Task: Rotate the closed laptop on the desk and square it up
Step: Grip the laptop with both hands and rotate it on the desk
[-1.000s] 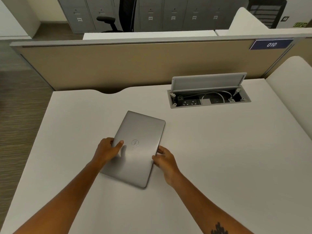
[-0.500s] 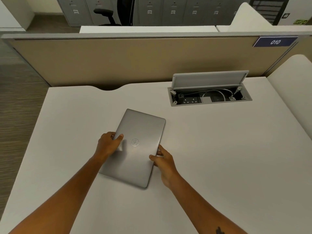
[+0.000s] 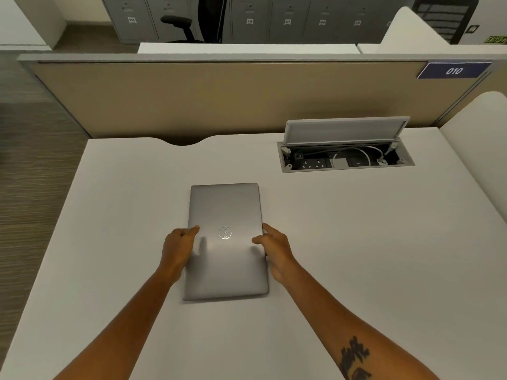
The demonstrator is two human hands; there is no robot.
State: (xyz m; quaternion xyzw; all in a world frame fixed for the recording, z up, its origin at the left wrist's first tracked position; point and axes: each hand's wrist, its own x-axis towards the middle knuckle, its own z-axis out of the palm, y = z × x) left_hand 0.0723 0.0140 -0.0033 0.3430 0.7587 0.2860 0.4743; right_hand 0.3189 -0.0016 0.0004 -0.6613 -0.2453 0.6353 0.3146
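A closed silver laptop (image 3: 225, 209) with a round logo lies flat on the white desk (image 3: 356, 242), its long sides running away from me and its edges roughly parallel to the desk's edges. My left hand (image 3: 178, 248) grips the laptop's left edge, thumb on the lid. My right hand (image 3: 274, 249) holds the right edge, thumb resting on the lid and fingers along the side.
An open cable box (image 3: 345, 157) with sockets and a white cable is set into the desk at the back right, its lid (image 3: 345, 130) tilted up. A beige partition (image 3: 219, 97) closes the desk's far side. The floor drops off at the left.
The laptop has turned counter-clockwise from a slanted pose to lie straight. Both hands stayed on its side edges and moved with it.
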